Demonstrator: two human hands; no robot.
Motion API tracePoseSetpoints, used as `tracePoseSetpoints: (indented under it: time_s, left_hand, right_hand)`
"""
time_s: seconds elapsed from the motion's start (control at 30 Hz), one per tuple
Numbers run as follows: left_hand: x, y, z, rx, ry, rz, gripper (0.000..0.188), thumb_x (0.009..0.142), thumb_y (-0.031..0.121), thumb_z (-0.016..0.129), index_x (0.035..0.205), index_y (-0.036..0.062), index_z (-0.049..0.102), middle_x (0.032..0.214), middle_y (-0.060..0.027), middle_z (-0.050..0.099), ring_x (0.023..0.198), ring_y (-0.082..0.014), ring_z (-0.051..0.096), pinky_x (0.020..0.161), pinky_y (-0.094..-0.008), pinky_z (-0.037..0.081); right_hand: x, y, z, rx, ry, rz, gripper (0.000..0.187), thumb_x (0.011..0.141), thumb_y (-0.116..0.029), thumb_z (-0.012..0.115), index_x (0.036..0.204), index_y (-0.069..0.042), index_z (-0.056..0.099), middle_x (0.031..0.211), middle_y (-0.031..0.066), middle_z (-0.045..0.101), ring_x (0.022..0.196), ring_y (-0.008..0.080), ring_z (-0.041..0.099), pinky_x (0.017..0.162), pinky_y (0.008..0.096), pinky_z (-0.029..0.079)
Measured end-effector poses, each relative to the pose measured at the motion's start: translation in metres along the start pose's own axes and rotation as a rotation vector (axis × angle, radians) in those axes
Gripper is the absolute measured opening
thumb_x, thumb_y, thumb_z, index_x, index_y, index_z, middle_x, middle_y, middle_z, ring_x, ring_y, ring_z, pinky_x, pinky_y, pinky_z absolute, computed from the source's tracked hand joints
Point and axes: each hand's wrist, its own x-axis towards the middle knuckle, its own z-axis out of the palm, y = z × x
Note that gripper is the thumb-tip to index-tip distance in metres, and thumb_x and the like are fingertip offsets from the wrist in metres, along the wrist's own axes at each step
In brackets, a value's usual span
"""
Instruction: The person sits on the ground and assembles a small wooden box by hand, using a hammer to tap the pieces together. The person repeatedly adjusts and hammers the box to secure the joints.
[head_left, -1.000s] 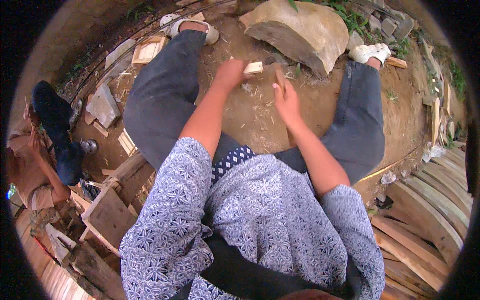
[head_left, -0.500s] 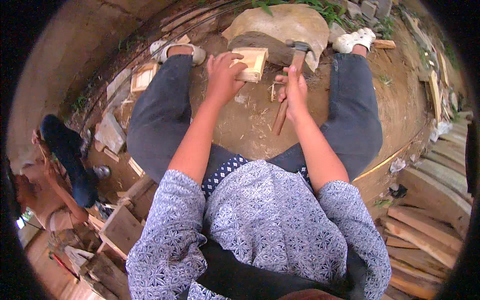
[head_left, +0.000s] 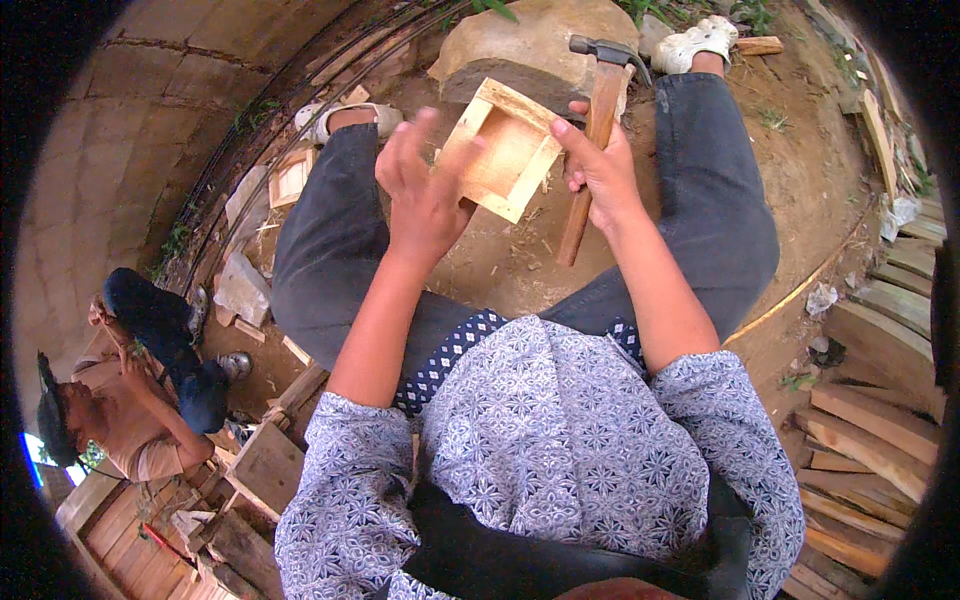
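Note:
A small square frame of pale wood (head_left: 505, 150) is held up in front of me between my knees. My left hand (head_left: 425, 195) grips its left side, fingers spread over the edge. My right hand (head_left: 600, 170) holds a hammer (head_left: 598, 130) by its wooden handle, steel head up, while its thumb touches the frame's right side. Behind the frame lies a large flat stone (head_left: 540, 45) on the dirt. My legs in dark trousers stretch out to either side.
Another person (head_left: 130, 390) sits at the left, bent over, among wooden boxes (head_left: 265, 465) and scraps. More small frames (head_left: 290, 175) lie by my left foot. Stacked wooden planks (head_left: 870, 420) fill the right side. A curved concrete wall runs behind at upper left.
Both hands have risen from the ground by the stone. The wooden frame was lifted and turned to face me, and the hammer came up with my right hand.

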Motion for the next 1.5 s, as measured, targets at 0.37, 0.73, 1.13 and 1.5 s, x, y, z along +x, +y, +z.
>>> tracePoseSetpoints:
  time_s: [0.37,0.73,1.13,1.5]
  left_hand:
    - [-0.021,-0.007,0.027,-1.652,-0.396,-1.051,0.052,0.1,0.023,0.059,0.143,0.0027,0.036,0.128,-0.0177,0.057,0.109,-0.0298,0.066,0.09,-0.0436,0.059]
    - [-0.021,-0.01,0.024,-1.662,-0.228,-1.043,0.042,0.101,0.022,0.057,0.135,0.0021,0.042,0.123,-0.0157,0.061,0.108,-0.0287,0.067,0.088,-0.0437,0.06]
    - [-0.022,-0.007,0.025,-1.568,-0.238,-1.011,0.048,0.099,0.023,0.061,0.138,0.0023,0.041,0.127,-0.015,0.059,0.113,-0.0291,0.064,0.094,-0.0474,0.057]
    - [-0.028,-0.023,0.041,-1.355,-0.305,-1.067,0.052,0.097,0.021,0.064,0.137,-0.0045,0.041,0.124,-0.0168,0.059,0.107,-0.026,0.065,0.089,-0.0413,0.06]
  right_hand:
    - [0.01,0.022,-0.01,-0.014,0.063,0.047,0.057,0.084,-0.034,0.079,0.122,-0.005,0.049,0.082,0.0029,0.057,0.051,0.007,0.046,0.044,0.0246,0.04]
    - [0.009,0.012,-0.007,0.041,0.087,-0.002,0.045,0.093,-0.04,0.068,0.118,-0.006,0.051,0.103,0.016,0.068,0.049,0.0062,0.045,0.042,0.0242,0.04]
    - [0.004,0.013,-0.003,-0.01,0.069,-0.013,0.052,0.086,-0.026,0.078,0.124,-0.004,0.049,0.069,-0.0018,0.051,0.047,0.007,0.045,0.042,0.0251,0.039]
    - [0.019,0.051,-0.011,-0.221,0.115,0.012,0.04,0.089,-0.025,0.073,0.119,-0.006,0.054,0.072,-0.0008,0.053,0.051,0.0084,0.047,0.043,0.0262,0.041]
